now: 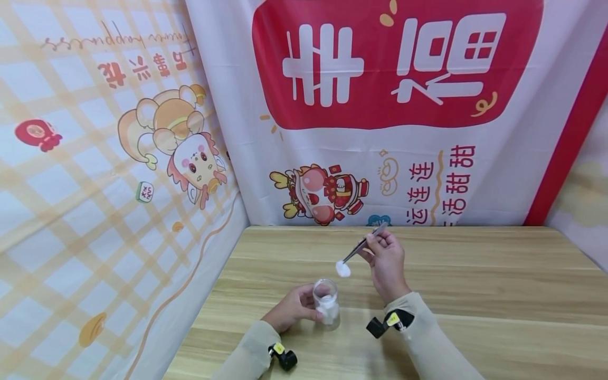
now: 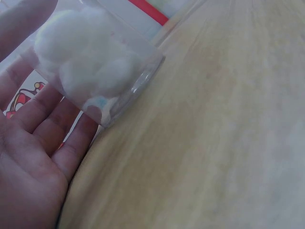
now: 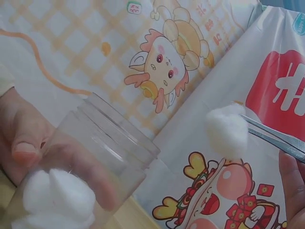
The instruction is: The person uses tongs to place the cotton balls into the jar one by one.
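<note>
A clear open-topped jar (image 1: 326, 303) stands on the wooden table, with several white cotton balls (image 2: 86, 52) in its lower part. My left hand (image 1: 295, 306) grips the jar from its left side, thumb in front and fingers behind. Up and to the right, my right hand (image 1: 387, 259) pinches a pair of metal tweezers (image 1: 364, 244). Between the tweezer tips hangs a single cotton ball (image 3: 228, 131), above the jar's mouth and apart from it. In the right wrist view only part of the right hand shows at the right edge.
The wooden tabletop (image 1: 475, 279) spreads to both sides of the hands. A printed cloth wall (image 1: 228, 105) rises behind its far edge, and a checked cloth (image 1: 95, 211) borders it on the left. Each wrist carries a small black camera (image 1: 377, 327).
</note>
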Demonstrator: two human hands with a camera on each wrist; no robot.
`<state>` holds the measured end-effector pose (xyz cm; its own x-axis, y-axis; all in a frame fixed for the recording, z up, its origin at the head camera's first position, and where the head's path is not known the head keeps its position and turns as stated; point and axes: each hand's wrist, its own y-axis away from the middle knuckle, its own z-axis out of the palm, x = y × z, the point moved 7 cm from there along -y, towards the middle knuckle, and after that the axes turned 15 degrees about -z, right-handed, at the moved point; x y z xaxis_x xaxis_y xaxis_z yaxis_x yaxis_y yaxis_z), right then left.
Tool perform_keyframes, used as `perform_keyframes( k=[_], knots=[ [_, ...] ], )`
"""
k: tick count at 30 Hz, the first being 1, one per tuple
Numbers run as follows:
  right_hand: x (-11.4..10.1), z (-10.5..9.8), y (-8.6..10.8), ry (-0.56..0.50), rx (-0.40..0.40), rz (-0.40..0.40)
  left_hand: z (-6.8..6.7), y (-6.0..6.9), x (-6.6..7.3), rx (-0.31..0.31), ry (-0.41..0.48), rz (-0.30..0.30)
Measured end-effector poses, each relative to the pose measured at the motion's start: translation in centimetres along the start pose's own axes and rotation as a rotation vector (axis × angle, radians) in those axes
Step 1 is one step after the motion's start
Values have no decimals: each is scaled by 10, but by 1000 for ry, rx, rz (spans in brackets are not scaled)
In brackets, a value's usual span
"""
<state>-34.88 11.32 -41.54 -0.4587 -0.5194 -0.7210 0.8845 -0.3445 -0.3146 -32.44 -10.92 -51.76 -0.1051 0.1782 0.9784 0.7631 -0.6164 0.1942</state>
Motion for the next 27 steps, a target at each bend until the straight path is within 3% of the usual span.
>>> perform_keyframes(
  k=[7,27],
  knots=[
    [3,3,1,10,4,9,0,-1,-1,4,-7,-23],
    [14,19,15,16,-22,51,1,0,0,-2,6,11]
  ],
)
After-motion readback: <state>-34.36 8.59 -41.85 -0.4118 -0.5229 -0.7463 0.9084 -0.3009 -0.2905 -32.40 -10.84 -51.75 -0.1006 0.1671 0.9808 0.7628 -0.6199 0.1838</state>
